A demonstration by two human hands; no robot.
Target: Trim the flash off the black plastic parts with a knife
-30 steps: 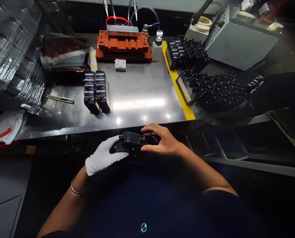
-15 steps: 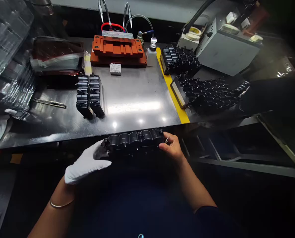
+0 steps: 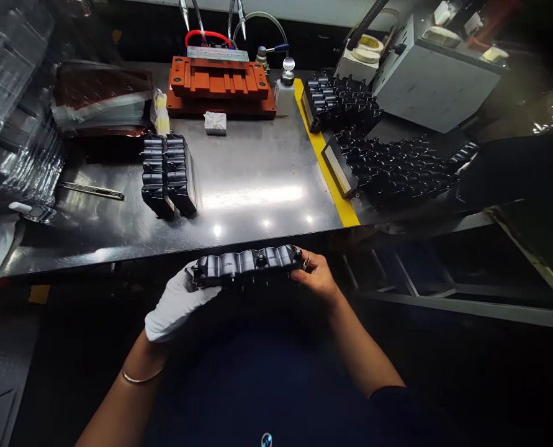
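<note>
A black ribbed plastic housing (image 3: 248, 264) is held level just off the table's front edge, its wavy side facing up and small pins showing along its lower edge. At its left end, my left hand (image 3: 178, 304), in a white glove, grips it with the thumb underneath. Bare-skinned, my right hand (image 3: 318, 276) clasps the right end between thumb and fingers. A small slim metallic item (image 3: 306, 264) shows at the right fingers; its kind is unclear. Two similar black housings (image 3: 167, 174) stand side by side on the metal table (image 3: 252, 174).
An orange fixture (image 3: 220, 87) sits at the back, with a white block (image 3: 215, 123) before it and a pump bottle (image 3: 284, 90) beside it. More black housings (image 3: 392, 164) lie right of the yellow tape (image 3: 325, 158). Clear plastic trays (image 3: 15, 112) and a craft knife (image 3: 92, 190) are at left.
My left hand has moved right and closed on the left end of the housing, with its thumb now against it. The housing has shifted slightly left and tilted, so its ribbed face catches more light.
</note>
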